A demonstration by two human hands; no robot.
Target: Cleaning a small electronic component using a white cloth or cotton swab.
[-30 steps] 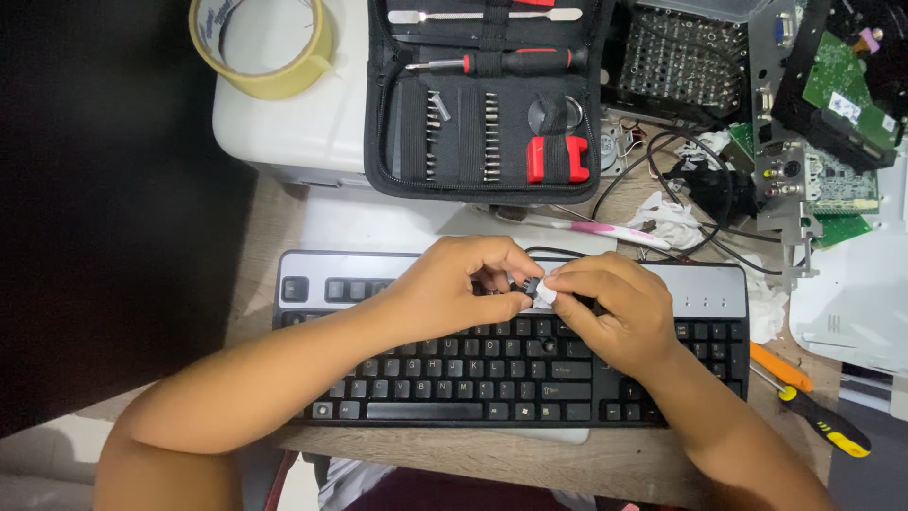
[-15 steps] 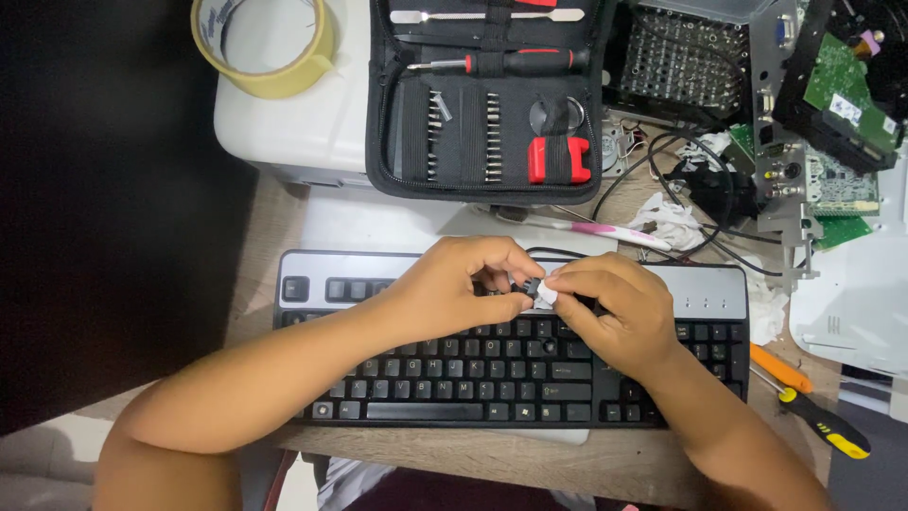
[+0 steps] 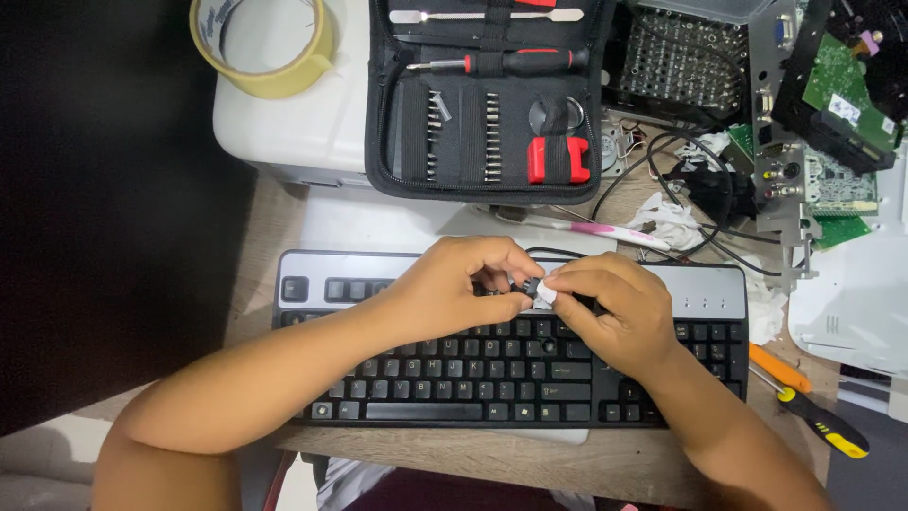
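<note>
Both my left hand and right hand pinch a small white piece over the black keyboard.

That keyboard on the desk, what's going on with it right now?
A person has both hands over the black keyboard. The left hand pinches a small dark part, possibly a keycap, while the right hand presses a small white piece, perhaps a wipe, against it. An open screwdriver bit kit and a roll of tape lie behind; a yellow-handled screwdriver lies at the right.
</note>
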